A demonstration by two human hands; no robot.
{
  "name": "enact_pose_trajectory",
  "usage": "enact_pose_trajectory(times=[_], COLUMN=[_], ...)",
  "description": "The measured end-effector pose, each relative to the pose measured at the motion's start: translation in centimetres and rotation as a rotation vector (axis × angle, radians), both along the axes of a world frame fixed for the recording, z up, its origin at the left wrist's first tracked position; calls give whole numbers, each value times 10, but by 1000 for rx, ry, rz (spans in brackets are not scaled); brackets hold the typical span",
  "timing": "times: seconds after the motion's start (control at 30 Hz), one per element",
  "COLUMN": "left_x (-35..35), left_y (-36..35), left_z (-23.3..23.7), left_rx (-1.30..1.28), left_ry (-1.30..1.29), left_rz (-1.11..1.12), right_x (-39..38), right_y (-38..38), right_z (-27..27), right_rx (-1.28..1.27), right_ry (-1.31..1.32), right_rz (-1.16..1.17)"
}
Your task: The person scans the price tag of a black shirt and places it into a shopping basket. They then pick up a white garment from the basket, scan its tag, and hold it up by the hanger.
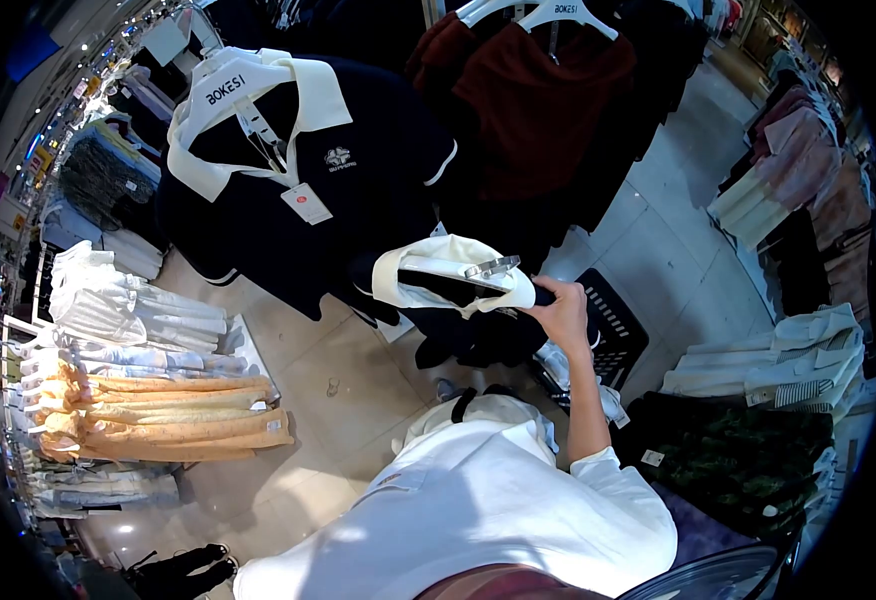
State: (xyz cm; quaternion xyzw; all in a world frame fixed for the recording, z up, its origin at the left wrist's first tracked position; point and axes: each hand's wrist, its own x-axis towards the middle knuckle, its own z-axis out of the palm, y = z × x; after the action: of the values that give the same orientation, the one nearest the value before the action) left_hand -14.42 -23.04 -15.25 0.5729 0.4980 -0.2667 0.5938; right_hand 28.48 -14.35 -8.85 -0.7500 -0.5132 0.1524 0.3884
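My right hand (pixel 561 310) is closed on the shoulder of a dark polo shirt (pixel 448 335) just beside its cream collar (pixel 398 268). Inside that collar sits a white hanger (pixel 433 266) with a metal hook (pixel 493 266), tilted toward me. Behind it hangs another dark polo shirt (pixel 388 150) with a cream collar, a white chest emblem and a price tag (pixel 306 203), on a white hanger (pixel 226 88) lettered BOKESI. My left hand is out of view.
Dark red tops (pixel 548 110) hang at the back. Orange garments (pixel 178 400) and white garments (pixel 148 310) hang at left. A black basket (pixel 613 325) stands on the tiled floor (pixel 303 400) beside my right arm. More clothes (pixel 738 430) are at right.
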Motion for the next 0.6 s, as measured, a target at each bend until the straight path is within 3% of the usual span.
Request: enact_pose_trajectory(times=[0.6], left_x=[-3], left_y=[-5], left_z=[4], left_rx=[7], left_ry=[4], left_rz=[22], right_x=[-5], right_y=[-7], right_z=[7], right_rx=[-3], right_ry=[-33], right_rz=[-12])
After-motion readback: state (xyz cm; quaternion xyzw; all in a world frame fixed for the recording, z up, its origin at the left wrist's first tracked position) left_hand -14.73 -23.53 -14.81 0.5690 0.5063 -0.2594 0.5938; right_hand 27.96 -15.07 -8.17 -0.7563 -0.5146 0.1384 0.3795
